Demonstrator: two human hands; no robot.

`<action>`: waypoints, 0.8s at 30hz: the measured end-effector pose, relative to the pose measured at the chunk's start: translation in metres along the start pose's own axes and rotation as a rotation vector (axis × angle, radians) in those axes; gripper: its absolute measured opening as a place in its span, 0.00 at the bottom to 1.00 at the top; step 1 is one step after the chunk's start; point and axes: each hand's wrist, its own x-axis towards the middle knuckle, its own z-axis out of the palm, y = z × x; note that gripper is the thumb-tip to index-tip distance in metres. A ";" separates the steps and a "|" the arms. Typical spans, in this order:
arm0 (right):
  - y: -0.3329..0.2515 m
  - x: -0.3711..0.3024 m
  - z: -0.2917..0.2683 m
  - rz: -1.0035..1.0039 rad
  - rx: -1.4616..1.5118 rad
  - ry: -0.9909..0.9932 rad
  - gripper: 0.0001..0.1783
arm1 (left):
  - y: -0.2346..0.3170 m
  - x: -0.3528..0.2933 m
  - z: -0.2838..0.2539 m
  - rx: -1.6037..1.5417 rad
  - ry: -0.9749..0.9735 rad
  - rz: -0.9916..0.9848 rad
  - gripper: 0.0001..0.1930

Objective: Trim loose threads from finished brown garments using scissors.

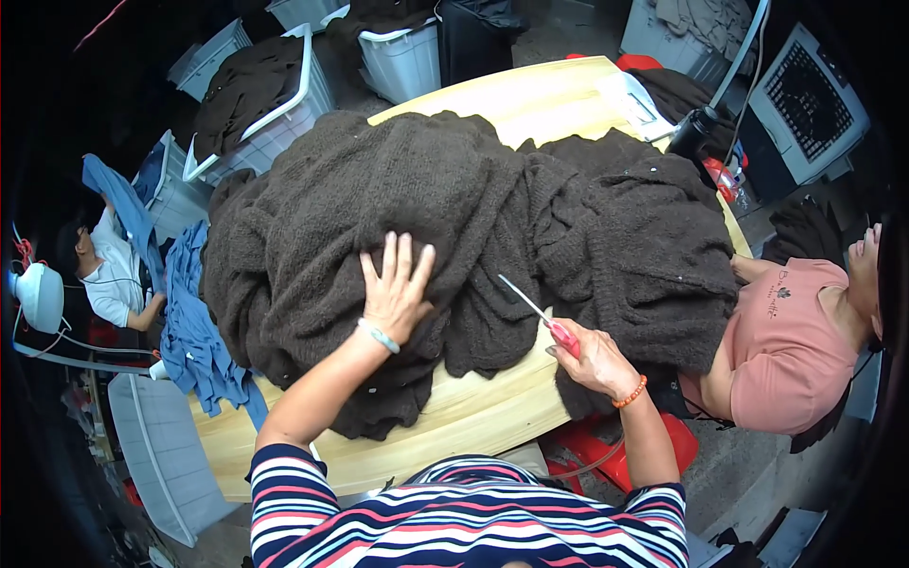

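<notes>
A big heap of dark brown knitted cloth (331, 208) covers the middle and left of the table. My left hand (396, 293) lies flat on its near side, fingers stretched out. My right hand (598, 362) is closed round the red handle of a slim tool (516, 290). Its long thin metal blade points up and left over the cloth; whether it is scissors or a single blade I cannot make out. Just beyond that hand, a second pile of the same brown knit (644, 256) spreads to the right.
The pale wooden table (473, 417) shows along its near edge. A person in a pink shirt (791, 350) sits at the right; another in white (112, 289) is at the left beside blue cloth (194, 331). Bins (402, 66) with dark cloth stand behind. A red stool (663, 454) is below right.
</notes>
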 end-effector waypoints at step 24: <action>-0.094 0.092 0.001 -0.179 -0.269 -0.262 0.17 | -0.088 0.064 0.026 -0.026 0.381 0.222 0.14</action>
